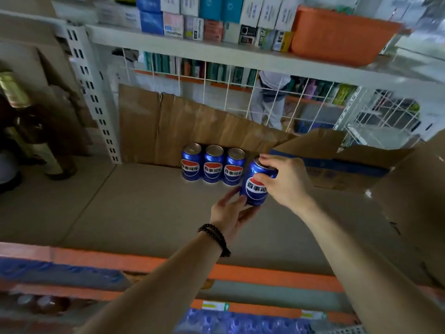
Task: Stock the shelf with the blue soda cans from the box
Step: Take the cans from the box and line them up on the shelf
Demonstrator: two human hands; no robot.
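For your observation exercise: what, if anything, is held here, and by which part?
A blue soda can: the right hand grips its top rim, and the left hand touches its lower side.

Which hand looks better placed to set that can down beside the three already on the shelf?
Probably the right hand: it grips the blue can round its top, just right of the row of three cans. The left hand only touches its base.

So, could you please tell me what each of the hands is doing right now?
Left hand: open, fingers touching the held blue can low down.
Right hand: gripping that can's top.
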